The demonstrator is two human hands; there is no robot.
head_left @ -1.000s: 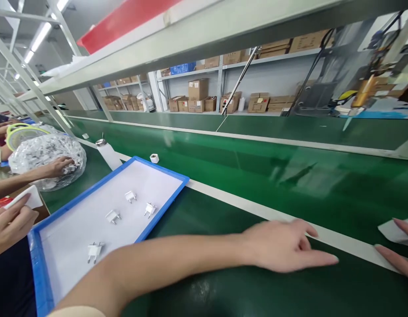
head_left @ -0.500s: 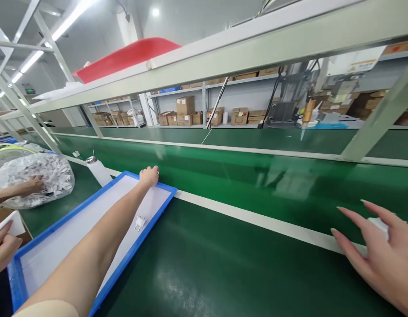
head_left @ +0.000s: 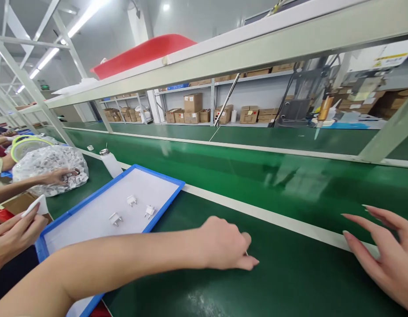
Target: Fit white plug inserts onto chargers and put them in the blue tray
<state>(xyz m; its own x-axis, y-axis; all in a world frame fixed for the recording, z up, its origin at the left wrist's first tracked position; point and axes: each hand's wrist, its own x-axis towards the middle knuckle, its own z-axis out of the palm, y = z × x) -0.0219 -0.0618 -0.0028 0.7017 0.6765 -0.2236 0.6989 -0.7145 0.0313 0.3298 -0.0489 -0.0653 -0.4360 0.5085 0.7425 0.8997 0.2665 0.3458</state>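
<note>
A small white plug piece (head_left: 246, 252), mostly hidden with only a thin metal prong showing, was pinched in the curled fingers of the left hand (head_left: 223, 243), low over the green tabletop (head_left: 289, 281). The right hand (head_left: 384, 248) lay well apart, fingers spread, over the white strip (head_left: 276, 217). Behind the left forearm, a blue tray (head_left: 164, 211) held three white plugs (head_left: 131, 200).

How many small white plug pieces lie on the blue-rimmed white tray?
3 in view: left one, back one, right one, all mid-tray. The left hand's forearm covers the near end, so more may be hidden.
</note>
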